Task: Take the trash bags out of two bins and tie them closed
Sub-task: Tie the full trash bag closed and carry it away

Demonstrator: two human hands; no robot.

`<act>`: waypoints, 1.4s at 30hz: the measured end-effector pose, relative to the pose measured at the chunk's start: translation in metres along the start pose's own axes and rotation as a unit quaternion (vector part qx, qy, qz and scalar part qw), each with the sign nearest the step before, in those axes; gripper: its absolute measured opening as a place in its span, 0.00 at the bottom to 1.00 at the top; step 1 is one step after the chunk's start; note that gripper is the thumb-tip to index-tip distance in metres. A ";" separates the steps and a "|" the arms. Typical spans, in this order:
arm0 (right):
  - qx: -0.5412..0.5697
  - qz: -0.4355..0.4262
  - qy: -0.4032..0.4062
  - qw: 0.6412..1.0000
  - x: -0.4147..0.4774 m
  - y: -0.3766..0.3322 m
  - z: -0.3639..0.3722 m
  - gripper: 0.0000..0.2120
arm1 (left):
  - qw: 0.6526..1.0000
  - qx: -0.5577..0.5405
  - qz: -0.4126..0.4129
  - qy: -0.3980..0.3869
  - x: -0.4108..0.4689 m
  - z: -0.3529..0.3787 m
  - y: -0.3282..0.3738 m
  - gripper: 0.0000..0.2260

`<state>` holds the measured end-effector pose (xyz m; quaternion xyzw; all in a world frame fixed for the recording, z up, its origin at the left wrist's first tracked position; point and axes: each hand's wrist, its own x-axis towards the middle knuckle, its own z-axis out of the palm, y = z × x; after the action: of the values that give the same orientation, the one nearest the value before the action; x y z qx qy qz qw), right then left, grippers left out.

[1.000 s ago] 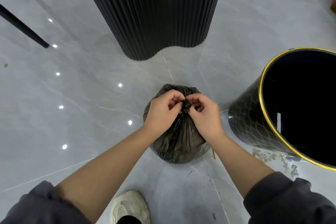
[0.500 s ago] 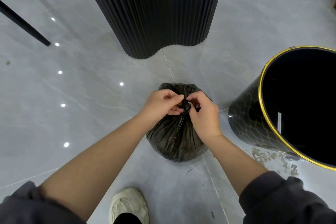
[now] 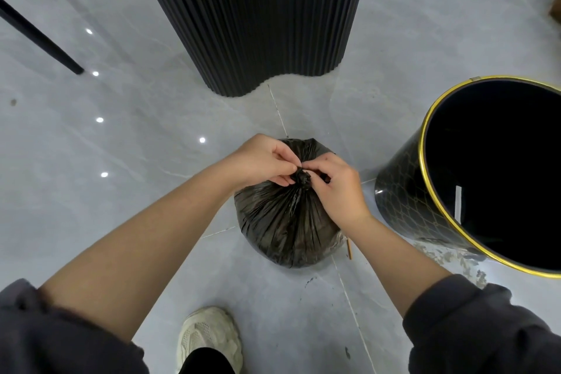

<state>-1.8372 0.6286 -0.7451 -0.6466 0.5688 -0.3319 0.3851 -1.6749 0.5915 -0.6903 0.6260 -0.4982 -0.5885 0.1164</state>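
Note:
A full black trash bag [image 3: 285, 225] sits on the grey tiled floor in front of me, its neck gathered into a small knot [image 3: 302, 177] at the top. My left hand [image 3: 261, 161] pinches the plastic at the knot from the left. From the right, my right hand [image 3: 337, 184] pinches the same knot, fingers curled over it. To the right stands a black bin [image 3: 406, 200] with a gold rim, and no bag shows inside it.
A tall black fluted column [image 3: 252, 15] rises just behind the bag. Two thin black furniture legs [image 3: 39, 36] slant at the upper left. Scattered debris [image 3: 449, 255] and a small stick [image 3: 349, 249] lie by the bin's base. My pale shoe [image 3: 209, 337] stands below the bag.
Both hands have shifted slightly on the knot, fingertips now meeting above it. The knot shows more clearly between them. The bag and bin stay in place.

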 end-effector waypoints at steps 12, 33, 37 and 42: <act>-0.066 0.039 -0.134 0.988 0.008 0.006 -0.002 0.07 | 0.981 0.078 0.080 0.159 0.001 0.005 -0.025 0.09; -0.049 0.063 -0.108 0.991 -0.008 -0.149 -0.072 0.07 | 0.901 0.312 0.192 0.233 -0.122 -0.003 0.042 0.05; -0.079 0.060 -0.146 0.984 -0.011 -0.214 -0.101 0.11 | 0.910 0.273 0.198 0.242 -0.175 -0.033 0.085 0.02; -0.103 0.034 -0.197 0.974 -0.027 -0.294 -0.140 0.06 | 0.916 0.240 0.182 0.264 -0.255 -0.065 0.137 0.03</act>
<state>-1.8208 0.6552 -0.4198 -0.7154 0.5345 -0.1243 0.4324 -1.6380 0.6918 -0.4140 0.6662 -0.6810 -0.2331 0.1949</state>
